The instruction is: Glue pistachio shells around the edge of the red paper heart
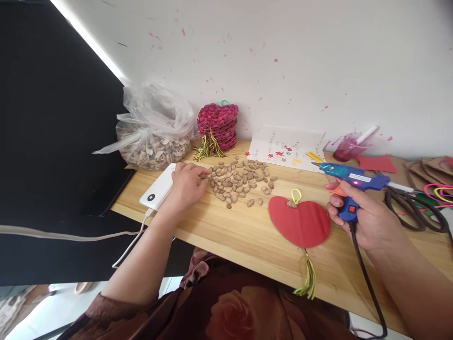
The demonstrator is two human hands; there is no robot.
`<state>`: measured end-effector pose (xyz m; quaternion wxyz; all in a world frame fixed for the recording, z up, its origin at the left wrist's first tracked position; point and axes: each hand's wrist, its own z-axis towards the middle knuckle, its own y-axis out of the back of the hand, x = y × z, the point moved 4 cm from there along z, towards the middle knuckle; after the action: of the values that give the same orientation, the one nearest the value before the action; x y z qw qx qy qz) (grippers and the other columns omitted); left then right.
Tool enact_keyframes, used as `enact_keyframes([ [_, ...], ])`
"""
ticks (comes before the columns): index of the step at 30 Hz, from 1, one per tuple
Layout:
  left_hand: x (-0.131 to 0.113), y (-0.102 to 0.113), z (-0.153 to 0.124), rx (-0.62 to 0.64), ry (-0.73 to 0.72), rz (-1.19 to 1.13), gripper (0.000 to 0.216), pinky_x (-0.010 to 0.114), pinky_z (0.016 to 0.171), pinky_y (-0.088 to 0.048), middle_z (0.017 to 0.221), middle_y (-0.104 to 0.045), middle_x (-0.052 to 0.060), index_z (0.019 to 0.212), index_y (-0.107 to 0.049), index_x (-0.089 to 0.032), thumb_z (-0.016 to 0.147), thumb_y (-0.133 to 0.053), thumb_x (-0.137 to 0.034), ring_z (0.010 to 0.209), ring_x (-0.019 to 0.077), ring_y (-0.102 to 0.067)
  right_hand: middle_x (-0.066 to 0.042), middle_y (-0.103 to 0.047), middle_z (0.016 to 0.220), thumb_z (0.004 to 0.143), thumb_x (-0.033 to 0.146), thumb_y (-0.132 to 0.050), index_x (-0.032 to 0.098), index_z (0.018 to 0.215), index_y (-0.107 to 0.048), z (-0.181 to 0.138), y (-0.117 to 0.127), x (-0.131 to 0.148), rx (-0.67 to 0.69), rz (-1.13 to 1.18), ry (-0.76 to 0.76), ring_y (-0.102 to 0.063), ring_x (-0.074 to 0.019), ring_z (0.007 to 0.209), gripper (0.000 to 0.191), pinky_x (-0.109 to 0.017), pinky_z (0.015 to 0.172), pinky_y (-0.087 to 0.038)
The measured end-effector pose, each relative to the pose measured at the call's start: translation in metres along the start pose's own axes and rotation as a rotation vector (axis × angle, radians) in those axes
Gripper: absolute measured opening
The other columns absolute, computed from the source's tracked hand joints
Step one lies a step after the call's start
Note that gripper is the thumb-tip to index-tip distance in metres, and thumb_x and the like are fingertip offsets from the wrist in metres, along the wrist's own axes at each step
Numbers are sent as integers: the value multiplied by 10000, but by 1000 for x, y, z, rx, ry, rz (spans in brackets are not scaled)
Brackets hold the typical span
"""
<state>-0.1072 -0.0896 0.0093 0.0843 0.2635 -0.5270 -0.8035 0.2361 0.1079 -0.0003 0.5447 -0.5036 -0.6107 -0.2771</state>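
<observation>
My left hand (187,183) reaches into the left edge of a loose pile of pistachio shells (238,182) on the wooden table (244,241); its fingers pinch together on a shell. My right hand (357,215) grips a blue glue gun (354,182), nozzle pointing left, with its black cord hanging off the table's front edge. Between the hands lies a red apple-shaped card (300,222) with a yellow loop on top, one shell stuck near the loop, and a yellow tassel (309,278) hanging over the edge.
A white power bank (158,192) with a cable lies by my left wrist. A plastic bag of shells (153,137) and a stack of finished red shell ornaments (217,123) stand at the back. Paper with star stickers (285,148), black scissors (410,210) and coloured cords (440,192) lie at right.
</observation>
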Motion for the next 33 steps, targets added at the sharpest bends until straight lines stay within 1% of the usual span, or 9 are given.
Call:
enact_keyframes([
  [4,-1,-6,-1,99,31,87,200,485,923,-404,996,-754,106,989,-764,-236,901,-591,-287,1091,353,-540,31,-490,581,731,459,-853,173,846,-741,1,1,0,1,-10,3,-476,-97,450,329,-181,317,-352],
  [6,-2,-3,-2,131,34,89,218,484,919,-401,1020,-762,107,966,-767,-238,912,-555,-244,1100,353,-546,31,-494,586,741,463,-846,173,857,-742,2,3,-1,6,-15,1,-475,-96,449,329,-180,315,-354],
  [9,-2,2,-5,159,45,77,328,491,926,-400,1052,-770,97,917,-778,-241,911,-463,-149,1108,349,-557,32,-493,589,759,462,-832,174,871,-746,3,4,-3,16,-21,1,-481,-97,456,320,-177,316,-358],
  [12,0,5,-7,149,43,58,358,495,940,-410,1056,-772,92,916,-777,-228,899,-438,-117,1084,341,-577,32,-490,590,770,457,-826,174,870,-751,3,5,-3,16,-19,-8,-487,-97,465,309,-173,319,-360],
  [16,8,7,-9,106,67,14,285,429,934,-455,1011,-781,78,1045,-758,-218,899,-517,-174,1025,302,-633,31,-489,599,770,453,-826,178,858,-750,3,5,-3,3,-15,-8,-480,-93,464,299,-171,318,-358],
  [21,12,4,-8,129,110,23,184,385,890,-496,980,-786,80,974,-760,-222,893,-615,-300,968,290,-683,31,-479,610,776,471,-821,182,876,-756,6,8,-5,7,-32,-7,-470,-92,472,313,-171,326,-353],
  [24,10,4,-8,147,102,16,188,379,923,-502,1031,-787,74,959,-766,-227,893,-592,-256,1002,285,-688,31,-477,617,760,475,-833,182,878,-758,7,9,-6,3,-29,-9,-463,-90,474,324,-173,333,-356],
  [28,9,11,-7,140,108,13,285,378,949,-499,1065,-782,78,1004,-781,-215,897,-519,-181,1029,279,-690,30,-476,609,766,474,-827,178,882,-755,6,10,-6,-3,-25,-9,-468,-94,478,326,-172,330,-352],
  [33,7,18,-5,124,74,32,235,395,926,-494,1049,-775,99,990,-786,-205,883,-577,-206,1022,295,-684,33,-479,606,783,466,-813,176,894,-754,7,10,-7,8,-28,-12,-469,-92,470,316,-173,322,-352],
])
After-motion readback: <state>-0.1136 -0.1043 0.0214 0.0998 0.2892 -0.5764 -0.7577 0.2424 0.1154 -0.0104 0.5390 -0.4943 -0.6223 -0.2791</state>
